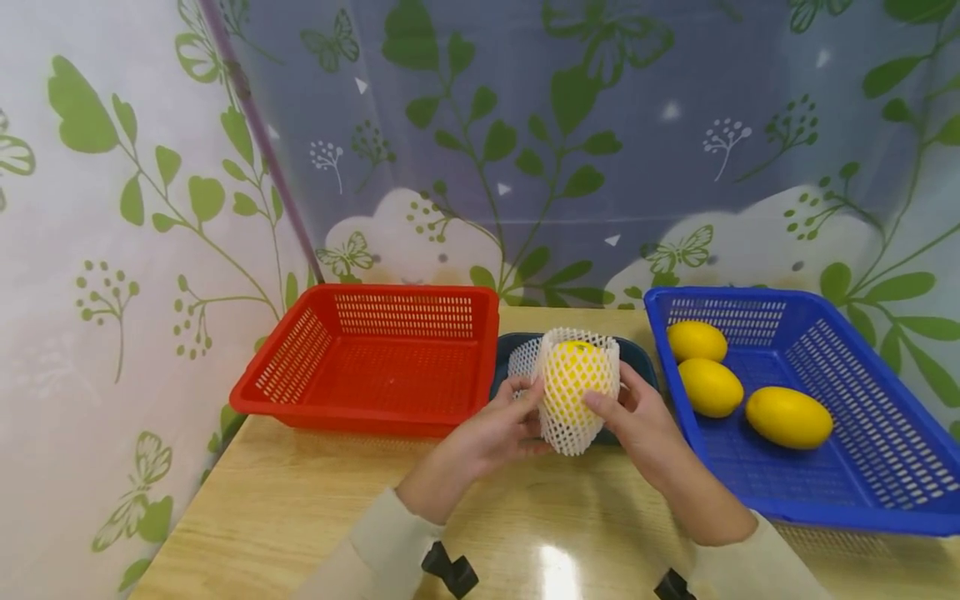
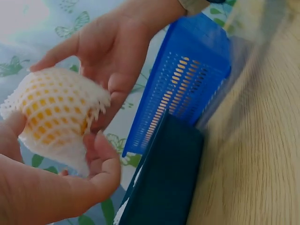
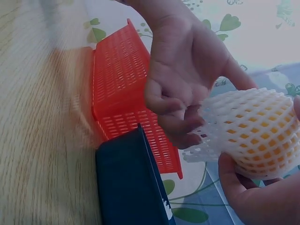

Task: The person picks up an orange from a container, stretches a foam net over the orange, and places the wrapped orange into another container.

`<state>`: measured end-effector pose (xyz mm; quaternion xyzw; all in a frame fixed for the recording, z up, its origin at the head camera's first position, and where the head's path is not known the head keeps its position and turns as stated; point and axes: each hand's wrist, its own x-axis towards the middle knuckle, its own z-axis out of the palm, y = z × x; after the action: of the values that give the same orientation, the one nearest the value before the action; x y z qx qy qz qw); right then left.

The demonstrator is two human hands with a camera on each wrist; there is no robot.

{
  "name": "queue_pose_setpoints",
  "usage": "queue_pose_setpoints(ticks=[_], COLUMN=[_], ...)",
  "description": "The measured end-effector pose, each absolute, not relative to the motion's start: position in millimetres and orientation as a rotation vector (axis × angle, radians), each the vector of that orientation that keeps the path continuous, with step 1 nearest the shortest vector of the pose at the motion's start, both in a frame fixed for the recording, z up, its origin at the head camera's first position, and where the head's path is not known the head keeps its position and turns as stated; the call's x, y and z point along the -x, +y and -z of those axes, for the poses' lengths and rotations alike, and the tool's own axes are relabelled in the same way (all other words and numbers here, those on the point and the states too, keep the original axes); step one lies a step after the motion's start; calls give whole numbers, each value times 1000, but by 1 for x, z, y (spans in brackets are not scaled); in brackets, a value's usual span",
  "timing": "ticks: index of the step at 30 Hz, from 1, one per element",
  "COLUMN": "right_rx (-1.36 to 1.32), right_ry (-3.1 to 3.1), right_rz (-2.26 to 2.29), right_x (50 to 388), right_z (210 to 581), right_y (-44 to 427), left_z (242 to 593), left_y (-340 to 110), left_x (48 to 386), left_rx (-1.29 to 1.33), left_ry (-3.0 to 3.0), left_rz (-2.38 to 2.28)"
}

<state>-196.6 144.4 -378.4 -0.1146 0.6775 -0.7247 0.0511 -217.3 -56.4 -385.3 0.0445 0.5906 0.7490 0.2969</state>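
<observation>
A yellow oval fruit (image 1: 573,385) sits inside a white foam net sleeve (image 1: 568,437), held up in front of me between both hands. My left hand (image 1: 498,429) grips the sleeve from the left, its thumb on the net and its fingers curled at the lower edge. From the right, my right hand (image 1: 647,429) holds the sleeved fruit with the thumb pressed on the front. In the right wrist view the sleeve's loose end (image 3: 206,150) extends past the fruit by the left fingers. Under the hands, a dark teal tray (image 1: 636,357) holds more white foam netting (image 1: 522,358).
A red plastic basket (image 1: 390,421) stands on the left of the wooden table (image 1: 315,500), with no fruit visible inside. On the right, a blue basket (image 1: 757,475) contains three bare yellow fruits (image 1: 789,417). A patterned cloth (image 1: 480,192) hangs behind.
</observation>
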Motion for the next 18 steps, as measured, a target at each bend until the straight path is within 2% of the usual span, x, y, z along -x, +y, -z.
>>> queue_pose_setpoints(ticks=[9, 18], right_rx=[343, 280], right_ry=[1952, 1871], right_rz=[2240, 2179], right_x=[189, 182], right_z=[372, 367], right_y=[147, 147], left_z=[380, 383], left_y=[-65, -65], left_x=[212, 210], left_rx=[-260, -526], left_ry=[1945, 2121], left_rz=[-1674, -1840])
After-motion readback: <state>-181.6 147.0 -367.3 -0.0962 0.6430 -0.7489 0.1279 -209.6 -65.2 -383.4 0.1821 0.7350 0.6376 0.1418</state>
